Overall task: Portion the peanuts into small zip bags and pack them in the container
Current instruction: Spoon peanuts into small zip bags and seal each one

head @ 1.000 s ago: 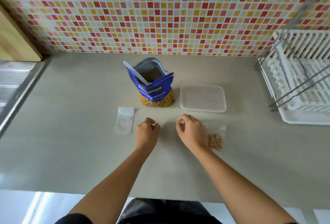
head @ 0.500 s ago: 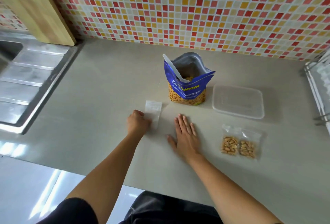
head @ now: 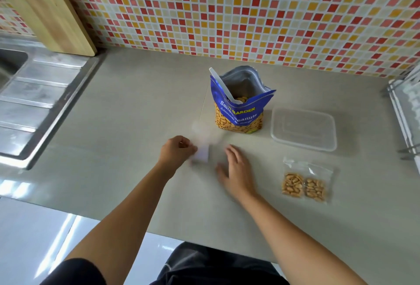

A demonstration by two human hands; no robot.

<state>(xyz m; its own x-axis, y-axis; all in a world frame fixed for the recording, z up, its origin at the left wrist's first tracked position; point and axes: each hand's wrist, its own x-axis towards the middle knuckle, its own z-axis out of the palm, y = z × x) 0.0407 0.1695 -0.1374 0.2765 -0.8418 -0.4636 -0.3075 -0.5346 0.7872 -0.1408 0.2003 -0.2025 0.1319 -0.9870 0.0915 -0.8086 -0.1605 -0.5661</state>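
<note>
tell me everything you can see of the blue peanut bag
The blue peanut bag stands upright on the grey counter, left of the clear container and apart from it. Glossy pouch, top open, silvery lining inside. White and yellow lettering above a lower part showing peanuts. A white handle-like strip leans out at its left rim; peanuts show inside. Only the counter and that strip touch it.

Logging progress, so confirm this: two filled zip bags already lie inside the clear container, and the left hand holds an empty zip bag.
No. In the head view the two filled zip bags lie on the counter, on the person's side of the clear container, not inside it. The left hand does hold an empty zip bag.
</note>
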